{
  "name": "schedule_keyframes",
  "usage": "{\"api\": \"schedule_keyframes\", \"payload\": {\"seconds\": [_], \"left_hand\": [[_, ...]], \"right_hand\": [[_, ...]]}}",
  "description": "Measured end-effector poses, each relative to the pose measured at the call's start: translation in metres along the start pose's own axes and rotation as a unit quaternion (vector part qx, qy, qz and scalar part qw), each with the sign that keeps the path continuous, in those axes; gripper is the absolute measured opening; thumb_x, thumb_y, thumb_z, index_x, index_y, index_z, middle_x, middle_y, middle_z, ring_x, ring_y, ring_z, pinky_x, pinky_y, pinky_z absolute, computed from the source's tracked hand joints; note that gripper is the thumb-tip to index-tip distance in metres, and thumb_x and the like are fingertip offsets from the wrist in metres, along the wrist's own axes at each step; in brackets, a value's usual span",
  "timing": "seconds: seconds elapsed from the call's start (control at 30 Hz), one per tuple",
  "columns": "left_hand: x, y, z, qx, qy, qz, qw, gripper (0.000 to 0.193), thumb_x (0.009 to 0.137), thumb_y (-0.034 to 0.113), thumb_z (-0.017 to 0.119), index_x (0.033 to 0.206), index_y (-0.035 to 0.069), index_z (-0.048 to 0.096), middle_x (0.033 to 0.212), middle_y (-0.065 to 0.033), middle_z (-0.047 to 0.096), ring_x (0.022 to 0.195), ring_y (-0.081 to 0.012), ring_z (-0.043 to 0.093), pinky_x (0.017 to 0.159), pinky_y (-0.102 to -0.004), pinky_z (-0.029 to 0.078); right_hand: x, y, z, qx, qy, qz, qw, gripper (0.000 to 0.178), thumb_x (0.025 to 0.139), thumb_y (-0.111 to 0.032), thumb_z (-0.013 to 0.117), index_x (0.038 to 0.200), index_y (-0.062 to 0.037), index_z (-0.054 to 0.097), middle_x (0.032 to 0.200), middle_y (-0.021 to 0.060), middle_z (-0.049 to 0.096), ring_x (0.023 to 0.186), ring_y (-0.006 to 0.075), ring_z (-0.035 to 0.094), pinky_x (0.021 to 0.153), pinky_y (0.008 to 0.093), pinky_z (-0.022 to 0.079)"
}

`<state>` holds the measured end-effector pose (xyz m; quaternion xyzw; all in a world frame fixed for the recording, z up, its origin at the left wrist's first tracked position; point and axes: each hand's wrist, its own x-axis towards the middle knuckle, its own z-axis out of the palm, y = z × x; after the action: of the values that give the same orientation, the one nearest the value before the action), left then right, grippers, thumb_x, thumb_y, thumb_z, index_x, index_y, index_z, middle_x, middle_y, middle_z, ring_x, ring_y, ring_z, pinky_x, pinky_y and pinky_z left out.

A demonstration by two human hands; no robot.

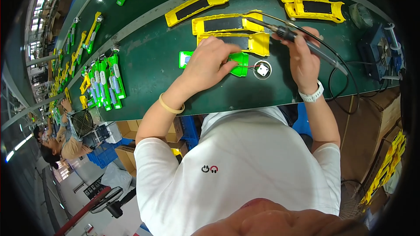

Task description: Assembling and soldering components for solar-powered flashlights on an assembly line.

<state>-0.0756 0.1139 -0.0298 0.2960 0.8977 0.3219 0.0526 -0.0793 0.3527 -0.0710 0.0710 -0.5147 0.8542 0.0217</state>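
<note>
We see green casing (239,71) lying toward front edge of bench (153,83), red wire (252,66) reaching round silver-rimmed part (263,70); soldering iron (284,32) raised, tilted.

The tabletop (153,85) looks smooth, faintly glossy and scuffed. Toward its far edge, the yellow covers (259,43) are shiny plastic with matt black panels (218,25). Nearer the close edge, the green case (239,71) is glossy plastic; the round part (262,70) has a bright metal-looking rim. The shirt (262,157) is soft, matt cloth.
</note>
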Motion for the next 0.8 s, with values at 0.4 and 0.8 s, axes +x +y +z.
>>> {"api": "schedule_keyframes", "payload": {"seconds": [0.4,0.8], "left_hand": [[0.001,0.0,0.025,0.043,0.122,-0.051,0.99,0.014,0.072,0.006,0.066,0.086,0.008,0.064,0.073,-0.0063,0.059,0.071,-0.0232,0.059,0.06,-0.0326,0.048],[0.009,0.012,0.021,0.154,0.039,0.015,0.987,0.012,0.067,0.005,0.059,0.078,0.007,0.061,0.071,-0.0059,0.055,0.072,-0.0233,0.057,0.058,-0.0336,0.047]], "right_hand": [[-0.02,-0.012,-0.013,-0.014,0.057,0.076,0.995,0.02,0.087,-0.013,0.056,0.096,-0.0054,0.04,0.072,0.0072,0.051,0.05,0.01,0.046,0.044,0.0215,0.036],[-0.017,-0.018,-0.035,-0.266,-0.117,0.03,0.956,0.025,0.082,-0.015,0.063,0.09,-0.0047,0.041,0.078,0.0043,0.049,0.057,0.0074,0.045,0.052,0.0204,0.039]]}}
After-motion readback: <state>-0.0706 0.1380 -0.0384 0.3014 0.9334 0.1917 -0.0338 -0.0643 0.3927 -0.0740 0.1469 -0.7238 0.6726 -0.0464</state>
